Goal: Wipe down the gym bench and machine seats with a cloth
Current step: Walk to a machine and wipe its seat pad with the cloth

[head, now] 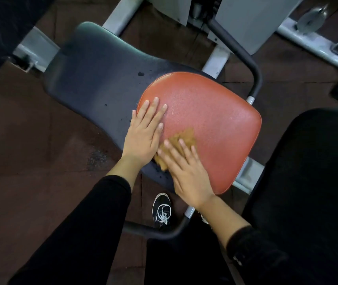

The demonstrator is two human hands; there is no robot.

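Cloth (181, 144), brown and crumpled, lies at centre frame on the near-left part of the red seat pad (211, 124), pinned flat under the right hand.

Left side of frame: brown rubber floor (30, 130) with a wet speckled patch. A black sleeve (77, 229) runs up from the lower left to the left hand (143, 132). This hand lies palm down with fingers straight and slightly spread; it holds nothing. Its fingertips rest on the left edge of the red seat pad, and its palm lies over the dark blue pad (94, 75) that extends toward the upper left. Water droplets sit on the dark blue pad.

Centre: the right hand (186, 173) presses flat on the cloth, fingers extended and not curled around it. The two hands are just beside each other. Below them, a black shoe (162, 210) with white laces stands on the floor beside a dark curved bar (164, 231).

Right side: a black padded surface (312, 182) fills the lower right. White machine frame (316, 46) crosses the upper right.
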